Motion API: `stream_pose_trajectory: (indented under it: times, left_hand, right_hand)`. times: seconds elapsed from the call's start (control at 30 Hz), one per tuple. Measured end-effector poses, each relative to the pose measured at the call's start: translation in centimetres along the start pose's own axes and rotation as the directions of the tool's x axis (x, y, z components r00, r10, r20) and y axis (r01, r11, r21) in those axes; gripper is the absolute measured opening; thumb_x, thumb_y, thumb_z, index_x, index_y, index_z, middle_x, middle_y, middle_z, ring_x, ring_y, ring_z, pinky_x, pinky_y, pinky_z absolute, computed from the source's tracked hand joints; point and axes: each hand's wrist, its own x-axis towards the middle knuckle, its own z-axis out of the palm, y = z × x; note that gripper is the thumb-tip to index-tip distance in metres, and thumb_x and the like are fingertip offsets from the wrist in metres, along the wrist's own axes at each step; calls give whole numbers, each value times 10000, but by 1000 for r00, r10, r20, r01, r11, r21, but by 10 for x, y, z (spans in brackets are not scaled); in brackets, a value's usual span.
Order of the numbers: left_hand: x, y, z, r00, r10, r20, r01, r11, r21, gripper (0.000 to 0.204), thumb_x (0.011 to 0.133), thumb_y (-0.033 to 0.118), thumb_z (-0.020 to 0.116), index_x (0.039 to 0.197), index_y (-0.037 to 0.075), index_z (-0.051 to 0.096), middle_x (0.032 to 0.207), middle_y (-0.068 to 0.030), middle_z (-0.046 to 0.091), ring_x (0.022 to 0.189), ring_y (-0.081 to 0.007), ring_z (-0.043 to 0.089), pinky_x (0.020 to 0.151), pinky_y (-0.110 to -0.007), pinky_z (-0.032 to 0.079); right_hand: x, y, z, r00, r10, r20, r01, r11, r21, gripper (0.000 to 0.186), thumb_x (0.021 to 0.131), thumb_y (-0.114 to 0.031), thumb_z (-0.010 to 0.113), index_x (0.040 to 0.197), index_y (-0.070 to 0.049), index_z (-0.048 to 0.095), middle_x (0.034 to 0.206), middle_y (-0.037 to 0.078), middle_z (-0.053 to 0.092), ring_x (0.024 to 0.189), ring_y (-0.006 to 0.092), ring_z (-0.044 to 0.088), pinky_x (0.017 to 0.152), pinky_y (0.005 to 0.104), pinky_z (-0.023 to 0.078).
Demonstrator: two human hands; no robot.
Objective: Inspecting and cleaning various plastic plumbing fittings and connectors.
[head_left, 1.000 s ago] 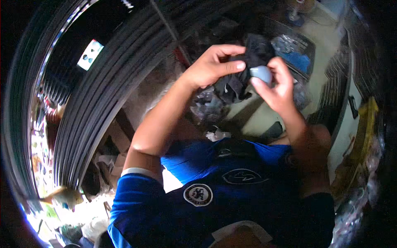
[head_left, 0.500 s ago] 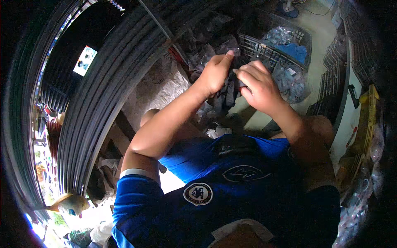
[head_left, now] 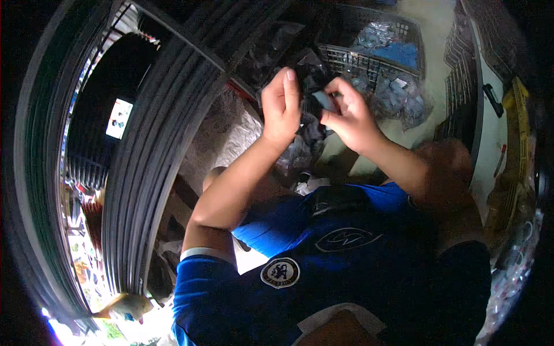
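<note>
Head camera shows me the right hand (head_left: 352, 118) pinching a pale grey-blue piece (head_left: 325, 101) between thumb and fingers, out in front of the body, with a dark bundle (head_left: 311, 106) against or just beside it, between the two hands. The left hand (head_left: 280, 106) has its thumb raised and its fingers curled next to that bundle; its inner side is turned away from me, so I can't make out whether it grips anything. I judge the pale piece to be light, smooth and fairly firm, perhaps a little slippery, so I would hold it by its sides rather than at one edge. The dark bundle I take for something soft and limp that would fold under pressure, so a broad pinch at its thick middle should serve better than a loose corner. Neither looks fragile, though shadow leaves that unsure. I can read no marking on either piece. The blue shirt (head_left: 381, 282) bears a round crest (head_left: 280, 273) with an animal figure and tiny lettering at its rim, plus a white oval emblem (head_left: 346, 239). Far left, a small white panel (head_left: 119, 119) carries dark shapes too small to read, and a pale label-like patch (head_left: 399, 83) shows among clear plastic bags (head_left: 404, 105) beside the black slatted basket (head_left: 369, 60).
</note>
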Motion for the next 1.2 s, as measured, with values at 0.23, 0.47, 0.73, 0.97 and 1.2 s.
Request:
stream_pose_trajectory:
  times: [0.23, 0.47, 0.73, 0.97, 1.2]
  left_hand:
    - [4, 11, -10, 844, -536, -16, 464, 745, -479, 491, 1093, 444, 409, 1087, 35, 681, 1002, -46, 702, 861, -155, 644, 783, -305, 525]
    - [-6, -8, -19, 796, -333, 505, 564, 107, -819, 563, 1045, 499, 384, 1283, 34, 596, 1202, -174, 677, 1046, -333, 684, 969, -447, 563]
    - [-8, -22, -29, 699, -199, 687, 683, -99, -723, 803, 937, 684, 430, 1353, 8, 550, 1286, -244, 630, 1149, -389, 651, 1045, -518, 519]
    - [5, 12, -9, 919, -378, 113, 361, 688, -630, 428, 1077, 345, 440, 1439, 117, 426, 1306, -136, 591, 1151, -266, 623, 974, -410, 527]
    - [-2, 24, -12, 962, -40, 272, 159, 888, -431, 393, 1026, 286, 605, 1318, 23, 608, 1216, -52, 631, 1126, -138, 548, 1026, -295, 399]
  right_hand:
    - [4, -15, -1, 970, -191, 150, 222, 946, -236, 370, 878, 1, 737, 1178, -41, 525, 1051, 9, 613, 986, 84, 585, 831, 273, 493]
    - [5, -28, 3, 893, -383, 236, 449, 783, -430, 399, 799, 45, 769, 1146, -39, 590, 1136, 79, 605, 1054, 157, 606, 888, 314, 501]
    - [10, -35, -3, 760, -568, 317, 626, 506, -593, 463, 683, 36, 809, 1102, -68, 642, 1129, 130, 590, 1061, 309, 615, 894, 392, 512]
    - [11, -36, -4, 720, -638, 275, 633, 439, -638, 442, 740, -83, 846, 1121, -44, 626, 1336, 199, 551, 1197, 342, 571, 990, 422, 476]
    - [17, -29, -13, 747, -642, 174, 570, 483, -665, 455, 872, -208, 785, 1229, -29, 568, 1509, 238, 451, 1380, 336, 446, 1149, 435, 314]
